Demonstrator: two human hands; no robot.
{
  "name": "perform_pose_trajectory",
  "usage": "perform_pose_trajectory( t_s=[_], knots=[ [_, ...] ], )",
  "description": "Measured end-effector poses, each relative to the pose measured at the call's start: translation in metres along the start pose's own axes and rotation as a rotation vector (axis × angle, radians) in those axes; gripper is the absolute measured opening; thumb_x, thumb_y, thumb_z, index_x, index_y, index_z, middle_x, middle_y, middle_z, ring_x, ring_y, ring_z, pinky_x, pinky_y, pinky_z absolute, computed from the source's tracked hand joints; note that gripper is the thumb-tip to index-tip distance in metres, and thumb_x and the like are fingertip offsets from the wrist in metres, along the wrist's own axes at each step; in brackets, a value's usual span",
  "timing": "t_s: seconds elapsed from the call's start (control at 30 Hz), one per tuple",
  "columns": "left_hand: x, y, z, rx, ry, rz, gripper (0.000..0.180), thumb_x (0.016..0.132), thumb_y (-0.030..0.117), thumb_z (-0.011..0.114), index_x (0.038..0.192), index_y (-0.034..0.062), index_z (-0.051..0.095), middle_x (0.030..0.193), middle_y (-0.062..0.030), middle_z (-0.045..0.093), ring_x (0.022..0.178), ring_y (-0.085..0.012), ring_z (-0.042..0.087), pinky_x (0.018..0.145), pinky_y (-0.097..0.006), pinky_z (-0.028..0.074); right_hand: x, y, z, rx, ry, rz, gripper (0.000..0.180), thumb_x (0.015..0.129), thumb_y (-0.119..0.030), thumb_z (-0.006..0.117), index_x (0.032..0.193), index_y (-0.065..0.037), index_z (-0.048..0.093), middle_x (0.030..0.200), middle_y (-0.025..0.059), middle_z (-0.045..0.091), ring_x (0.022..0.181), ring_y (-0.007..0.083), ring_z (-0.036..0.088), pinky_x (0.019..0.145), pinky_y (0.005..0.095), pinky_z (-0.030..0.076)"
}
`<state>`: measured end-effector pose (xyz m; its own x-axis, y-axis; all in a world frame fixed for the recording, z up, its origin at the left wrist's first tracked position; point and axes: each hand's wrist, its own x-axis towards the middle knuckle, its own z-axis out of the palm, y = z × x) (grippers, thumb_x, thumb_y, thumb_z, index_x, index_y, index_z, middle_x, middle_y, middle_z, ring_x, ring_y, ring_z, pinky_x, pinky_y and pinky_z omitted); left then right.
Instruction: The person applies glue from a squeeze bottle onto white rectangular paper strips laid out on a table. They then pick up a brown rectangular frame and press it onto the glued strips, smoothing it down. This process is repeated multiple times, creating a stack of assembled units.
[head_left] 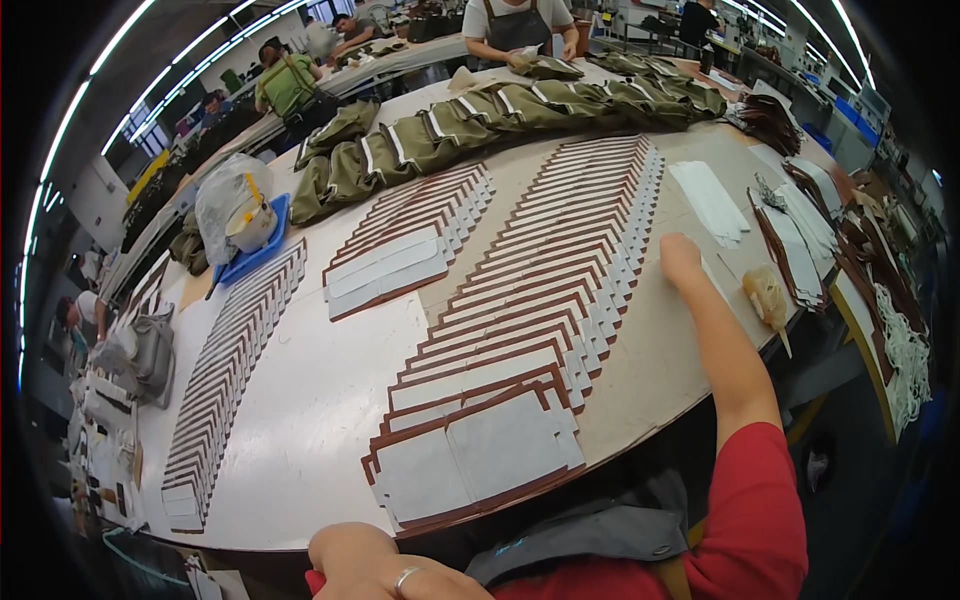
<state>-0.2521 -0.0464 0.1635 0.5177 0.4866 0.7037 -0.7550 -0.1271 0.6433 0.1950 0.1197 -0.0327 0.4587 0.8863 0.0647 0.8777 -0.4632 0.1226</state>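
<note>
My right hand rests on the table at the end of a stretched arm, just right of the long row of pieces. Its fingers are curled in; whatever they may hold is hidden. Low at the front edge is my left hand, with a ring on one finger; its fingertips are out of sight. Between the hands runs a long overlapping row of brown-edged, white-faced flat pieces. A shorter row lies beyond, and a narrow one at the left. White strips lie beyond my right hand.
Olive-green fabric pieces with white strips heap across the far side of the table. A blue tray holds a pale pot. At right lie a yellowish bag-like item and brown bundles. Another person works opposite.
</note>
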Motion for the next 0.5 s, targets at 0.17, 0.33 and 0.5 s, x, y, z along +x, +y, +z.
perform_pose_trajectory(
  t_s=[0.17, 0.33, 0.5],
  knots=[
    [0.009, -0.004, -0.022, -0.079, -0.230, 0.080, 0.014, 0.090, 0.014, 0.055, 0.103, 0.0090, 0.057, 0.083, -0.0127, 0.058, 0.079, -0.0275, 0.060, 0.069, -0.035, 0.055, 0.009, 0.010, 0.009, -0.028, 0.015, 0.000, 0.016, 0.076, -0.001, 0.055, 0.087, 0.000, 0.066, 0.095, 0.0199, 0.064, 0.088, 0.0349, 0.063, 0.076, 0.0414, 0.052],
    [0.009, 0.002, -0.026, -0.059, -0.263, 0.029, 0.016, 0.089, 0.012, 0.056, 0.105, 0.0094, 0.057, 0.090, -0.0141, 0.059, 0.087, -0.0290, 0.060, 0.079, -0.039, 0.053, 0.014, 0.009, 0.009, 0.007, 0.001, 0.007, 0.014, 0.074, -0.001, 0.057, 0.085, 0.000, 0.066, 0.092, 0.0195, 0.065, 0.087, 0.0346, 0.063, 0.075, 0.0415, 0.052],
    [-0.004, 0.008, -0.029, -0.042, -0.263, -0.012, 0.018, 0.088, 0.012, 0.057, 0.106, 0.0093, 0.058, 0.099, -0.0161, 0.059, 0.095, -0.0326, 0.059, 0.084, -0.041, 0.051, 0.010, 0.005, 0.005, 0.001, 0.009, 0.009, 0.014, 0.072, -0.001, 0.058, 0.084, 0.000, 0.066, 0.092, 0.0196, 0.065, 0.086, 0.0347, 0.063, 0.075, 0.0410, 0.052]
  ],
)
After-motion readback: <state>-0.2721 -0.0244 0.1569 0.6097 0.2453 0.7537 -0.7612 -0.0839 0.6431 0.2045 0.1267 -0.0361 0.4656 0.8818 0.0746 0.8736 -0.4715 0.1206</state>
